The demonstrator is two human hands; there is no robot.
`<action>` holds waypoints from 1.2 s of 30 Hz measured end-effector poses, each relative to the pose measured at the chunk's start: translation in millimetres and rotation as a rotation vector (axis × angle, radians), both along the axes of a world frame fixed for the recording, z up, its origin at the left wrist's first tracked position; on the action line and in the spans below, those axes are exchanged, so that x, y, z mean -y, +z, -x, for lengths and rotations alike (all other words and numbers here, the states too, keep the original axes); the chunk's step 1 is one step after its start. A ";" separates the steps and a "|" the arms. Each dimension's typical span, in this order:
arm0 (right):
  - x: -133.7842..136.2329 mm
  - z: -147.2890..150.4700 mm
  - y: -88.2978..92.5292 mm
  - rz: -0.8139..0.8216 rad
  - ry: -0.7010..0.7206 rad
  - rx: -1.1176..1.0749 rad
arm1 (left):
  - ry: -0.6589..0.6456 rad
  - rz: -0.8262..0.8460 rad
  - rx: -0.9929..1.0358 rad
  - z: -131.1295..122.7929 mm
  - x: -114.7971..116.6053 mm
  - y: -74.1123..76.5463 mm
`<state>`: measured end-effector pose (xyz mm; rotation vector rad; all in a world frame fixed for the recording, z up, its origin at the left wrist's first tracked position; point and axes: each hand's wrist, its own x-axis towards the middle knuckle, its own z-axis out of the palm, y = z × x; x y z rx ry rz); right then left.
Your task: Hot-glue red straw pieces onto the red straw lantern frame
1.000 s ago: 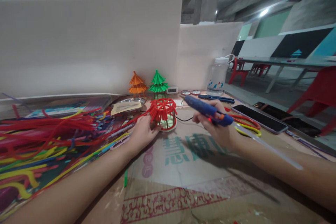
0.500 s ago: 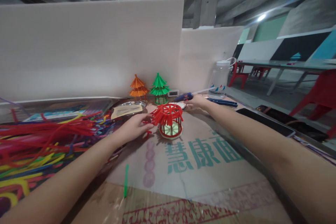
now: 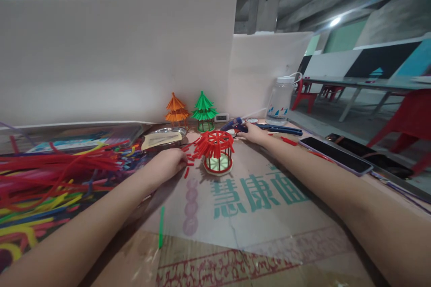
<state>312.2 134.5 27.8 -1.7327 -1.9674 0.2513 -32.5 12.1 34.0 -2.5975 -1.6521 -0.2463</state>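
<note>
A small red straw pavilion with a pale green base stands on a cardboard sheet. My left hand rests just left of it, fingers curled over short red straw pieces; what it pinches is hidden. My right hand reaches past the pavilion to the back of the table, closed on a blue glue gun lying there.
Orange pavilion and green pavilion stand by the white partition. A heap of coloured straws fills the left. A metal dish, a plastic jar, a phone and blue pliers lie around.
My right hand carried the glue gun from over the cardboard to the back of the table. My left hand let go of the red pavilion and curled beside it.
</note>
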 end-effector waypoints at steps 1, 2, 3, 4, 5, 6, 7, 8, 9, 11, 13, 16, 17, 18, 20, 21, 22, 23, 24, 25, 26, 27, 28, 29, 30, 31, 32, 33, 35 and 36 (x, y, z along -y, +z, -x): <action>3.5 -0.9 -0.1 -0.015 -0.003 -0.003 | 0.009 -0.004 -0.002 -1.1 1.2 2.4; 7.3 -2.0 -0.2 -0.034 -0.009 -0.009 | 0.024 -0.004 0.000 -1.3 2.9 6.7; 11.3 -3.6 -0.1 -0.056 -0.015 -0.017 | 0.047 -0.006 0.011 -0.5 5.0 12.9; 15.8 -5.7 0.2 -0.083 -0.017 -0.029 | 0.057 0.002 0.030 1.2 7.6 20.8; 21.0 -8.0 0.9 -0.117 -0.017 -0.044 | 0.072 0.004 0.057 3.6 10.4 29.7; 27.2 -10.5 2.0 -0.159 -0.014 -0.063 | 0.074 0.003 0.086 6.3 13.5 39.0; 34.7 -12.7 3.6 -0.207 -0.008 -0.084 | 0.069 0.007 0.129 8.6 17.1 48.2; 43.5 -14.2 5.8 -0.258 -0.002 -0.108 | 0.059 0.026 0.196 10.0 21.1 56.6; 53.9 -14.6 8.5 -0.310 0.004 -0.130 | 0.041 0.051 0.271 9.8 25.7 63.8; 79.3 -10.6 15.9 -0.398 0.035 -0.167 | 0.000 0.096 0.400 3.6 36.9 73.6; 109.5 -0.1 25.5 -0.449 0.117 -0.197 | -0.051 0.100 0.464 -10.2 50.1 77.3; 156.1 22.7 41.0 -0.519 0.414 -0.272 | -0.135 0.003 0.526 -36.3 70.1 75.0; 169.5 30.1 45.3 -0.517 0.495 -0.277 | -0.174 -0.023 0.532 -43.9 75.9 73.1; 181.0 36.6 48.6 -0.482 0.571 -0.275 | -0.202 -0.048 0.534 -50.3 81.1 71.1; 197.2 46.0 51.2 -0.371 0.660 -0.249 | -0.244 -0.059 0.516 -59.1 88.9 67.3; 201.7 48.8 50.3 -0.314 0.679 -0.236 | -0.257 -0.060 0.508 -61.6 91.4 65.5; 204.3 50.6 48.0 -0.266 0.684 -0.229 | -0.264 -0.057 0.497 -63.1 93.2 63.9; 205.1 51.5 44.7 -0.228 0.682 -0.232 | -0.269 -0.057 0.489 -63.8 94.2 62.4; 204.7 51.9 40.8 -0.196 0.678 -0.243 | -0.272 -0.065 0.484 -64.1 94.7 61.0; 203.6 52.0 36.9 -0.169 0.676 -0.260 | -0.274 -0.075 0.479 -64.1 94.7 59.8; 202.1 52.1 33.4 -0.148 0.678 -0.281 | -0.277 -0.090 0.478 -64.0 94.5 58.7; 200.7 52.1 30.6 -0.139 0.679 -0.302 | -0.283 -0.105 0.478 -64.0 94.1 57.8; 199.6 52.2 28.9 -0.141 0.675 -0.319 | -0.291 -0.119 0.479 -64.1 93.7 57.1; 198.8 52.4 28.3 -0.148 0.672 -0.332 | -0.302 -0.134 0.478 -64.2 93.3 56.5; 198.5 52.4 28.8 -0.161 0.668 -0.343 | -0.316 -0.148 0.474 -64.3 92.9 56.0; 198.4 52.1 30.3 -0.173 0.665 -0.353 | -0.334 -0.165 0.467 -64.4 92.3 55.6; 198.6 51.6 32.6 -0.182 0.662 -0.363 | -0.353 -0.183 0.459 -64.2 91.6 55.4; 198.8 50.7 35.5 -0.190 0.662 -0.375 | -0.370 -0.200 0.449 -63.6 90.7 55.3; 199.3 47.7 42.6 -0.211 0.658 -0.398 | -0.388 -0.226 0.439 -61.5 88.0 55.6; 199.4 45.6 46.6 -0.230 0.657 -0.409 | -0.385 -0.229 0.441 -59.9 86.4 56.1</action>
